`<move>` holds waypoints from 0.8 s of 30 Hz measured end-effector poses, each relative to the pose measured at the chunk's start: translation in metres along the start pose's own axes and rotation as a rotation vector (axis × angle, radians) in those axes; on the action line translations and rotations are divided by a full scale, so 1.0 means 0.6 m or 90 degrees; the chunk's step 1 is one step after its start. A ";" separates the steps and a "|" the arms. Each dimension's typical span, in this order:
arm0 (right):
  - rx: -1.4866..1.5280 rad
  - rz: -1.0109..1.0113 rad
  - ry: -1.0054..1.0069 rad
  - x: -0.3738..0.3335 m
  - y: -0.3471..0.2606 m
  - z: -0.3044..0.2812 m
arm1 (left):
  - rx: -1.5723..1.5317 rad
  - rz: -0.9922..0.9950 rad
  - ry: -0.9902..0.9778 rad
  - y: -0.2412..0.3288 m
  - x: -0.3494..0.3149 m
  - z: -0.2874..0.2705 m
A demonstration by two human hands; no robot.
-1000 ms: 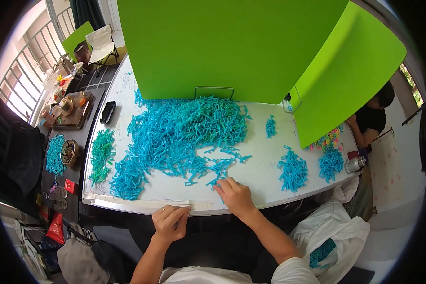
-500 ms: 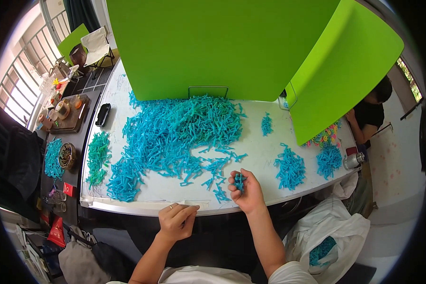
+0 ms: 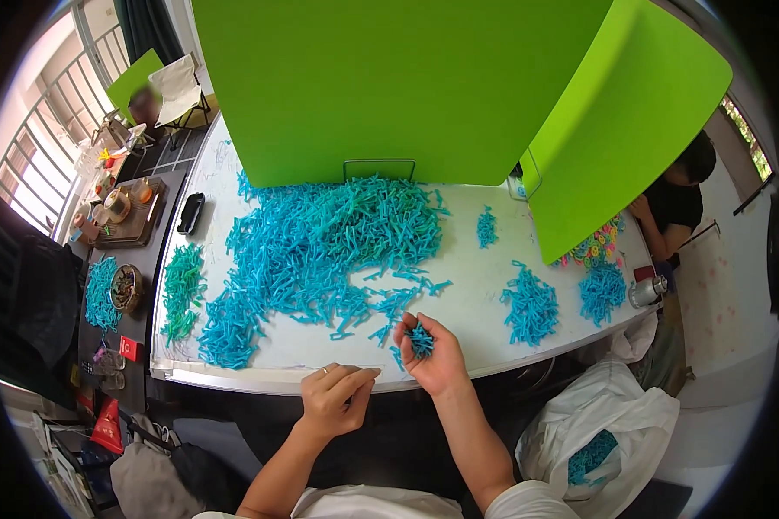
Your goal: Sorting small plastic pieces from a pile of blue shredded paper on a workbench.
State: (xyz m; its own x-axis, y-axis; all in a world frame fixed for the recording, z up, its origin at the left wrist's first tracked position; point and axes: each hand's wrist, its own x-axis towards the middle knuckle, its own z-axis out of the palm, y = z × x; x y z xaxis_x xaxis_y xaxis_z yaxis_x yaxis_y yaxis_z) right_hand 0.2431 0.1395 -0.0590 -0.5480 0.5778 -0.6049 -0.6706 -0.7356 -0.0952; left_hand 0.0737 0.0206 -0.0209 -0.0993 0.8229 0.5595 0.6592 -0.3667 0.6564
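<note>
My right hand (image 3: pixel 440 363) is palm up at the table's near edge, its fingers curled round a small bunch of blue plastic pieces (image 3: pixel 421 342). To the left of it, my left hand (image 3: pixel 333 400) is closed in a pinch, with a ring on one finger. Anything between those fingertips is hidden. Beyond both hands, a large heap of thin blue and teal plastic pieces (image 3: pixel 320 242) spreads over the white table (image 3: pixel 467 294). A few loose pieces (image 3: pixel 395 303) trail from the heap toward my right hand.
Tall green panels (image 3: pixel 389 86) rise behind the heap. Smaller blue piles (image 3: pixel 531 307) lie to the right, a green pile (image 3: pixel 182 294) to the left. A black tray (image 3: pixel 190 214) sits at the left edge. A white sack (image 3: pixel 632 415) stands lower right; a person (image 3: pixel 679 199) is behind the right panel.
My right hand has shifted slightly left and turned, so the bunch in its palm shows more fully. My left hand has moved a little right and stays pinched.
</note>
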 end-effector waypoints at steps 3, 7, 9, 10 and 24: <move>-0.015 -0.048 -0.052 -0.004 0.016 0.013 | 0.007 0.007 0.010 0.002 0.009 0.001; -0.027 -0.082 -0.041 -0.019 0.027 0.035 | 0.015 -0.050 0.020 0.009 0.025 0.016; -0.032 -0.074 -0.051 -0.019 0.031 0.027 | 0.026 -0.084 0.022 0.011 0.033 0.022; -0.045 -0.070 -0.052 -0.020 0.033 0.024 | 0.044 -0.070 -0.007 0.011 0.039 0.022; -0.044 0.000 -0.029 -0.034 0.062 0.033 | 0.122 -0.176 -0.098 0.004 0.068 0.011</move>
State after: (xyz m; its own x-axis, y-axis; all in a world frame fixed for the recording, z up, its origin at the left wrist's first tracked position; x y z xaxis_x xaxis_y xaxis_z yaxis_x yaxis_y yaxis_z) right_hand 0.2194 0.1073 -0.0345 -0.5715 0.5924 -0.5679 -0.6354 -0.7573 -0.1506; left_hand 0.0760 0.0560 0.0001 -0.1899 0.9405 0.2819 0.7520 -0.0453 0.6577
